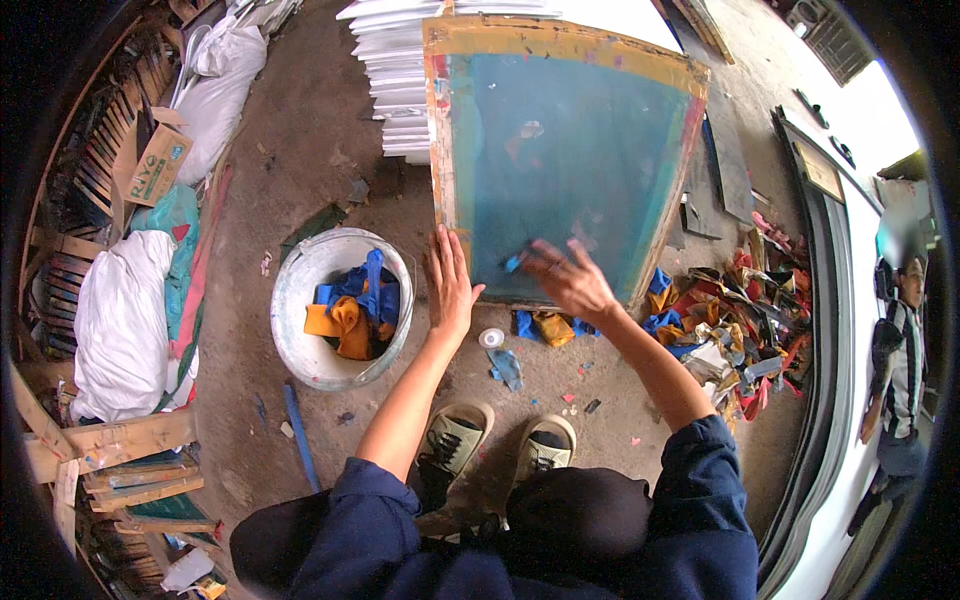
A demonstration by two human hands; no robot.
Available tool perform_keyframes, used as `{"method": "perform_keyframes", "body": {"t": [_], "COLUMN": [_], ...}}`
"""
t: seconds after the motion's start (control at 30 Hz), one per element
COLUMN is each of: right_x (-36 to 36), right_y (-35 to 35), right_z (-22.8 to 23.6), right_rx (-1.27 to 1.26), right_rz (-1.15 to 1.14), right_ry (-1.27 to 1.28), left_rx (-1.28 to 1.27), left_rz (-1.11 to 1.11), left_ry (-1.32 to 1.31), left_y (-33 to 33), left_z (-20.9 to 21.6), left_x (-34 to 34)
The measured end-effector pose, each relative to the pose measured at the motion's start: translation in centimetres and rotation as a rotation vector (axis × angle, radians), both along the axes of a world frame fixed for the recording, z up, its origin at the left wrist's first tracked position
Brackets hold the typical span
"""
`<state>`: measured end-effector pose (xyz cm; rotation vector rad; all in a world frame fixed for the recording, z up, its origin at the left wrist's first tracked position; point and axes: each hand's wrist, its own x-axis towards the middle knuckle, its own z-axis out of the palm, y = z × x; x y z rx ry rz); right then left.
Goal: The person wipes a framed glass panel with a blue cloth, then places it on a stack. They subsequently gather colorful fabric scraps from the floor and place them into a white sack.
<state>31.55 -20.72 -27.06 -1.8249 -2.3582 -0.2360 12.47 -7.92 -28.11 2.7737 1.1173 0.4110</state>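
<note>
A printing screen [560, 160] with a blue-green mesh and a worn, taped wooden frame leans upright in front of me. My left hand [450, 282] rests open on the lower part of its left edge, fingers stretched and thumb out. Against the lower mesh, my right hand [568, 280] is smeared by motion. A small blue rag [513, 263] shows at its fingertips; the rest of what lies under the palm is hidden. Faint pale smudges mark the mesh above this hand.
A whitish bucket [290, 345] with blue and orange rags [352, 310] stands left of the screen. White stacked sheets [400, 100] sit behind it. Scrap cloth [740, 330] is heaped at right. White sacks [125, 320] and a cardboard box [155, 165] line the left. Another person [900, 350] stands far right.
</note>
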Motion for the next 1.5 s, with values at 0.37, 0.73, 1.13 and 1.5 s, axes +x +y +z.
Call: {"method": "perform_keyframes", "body": {"t": [0.37,0.73,1.13,1.5], "right_x": [2.7,5.1,-0.1,1.0], "right_y": [-2.4,-1.2,-6.2,-6.3], "right_z": [0.1,0.3,-3.9,-3.5], "right_rx": [0.130,0.100,0.093,-0.025], "right_rz": [-0.470,0.016,-0.698,-0.473], "right_ry": [0.034,-0.149,0.161,-0.016], "left_rx": [0.070,0.038,-0.045,-0.055], "left_rz": [-0.013,-0.031,-0.007,-0.021], "left_ry": [0.050,0.053,-0.021,-0.010], "left_y": [0.1,0.0,-0.9,-0.1], "left_z": [-0.3,0.4,-0.1,-0.7], "left_x": [0.1,0.4,1.6,1.0]}}
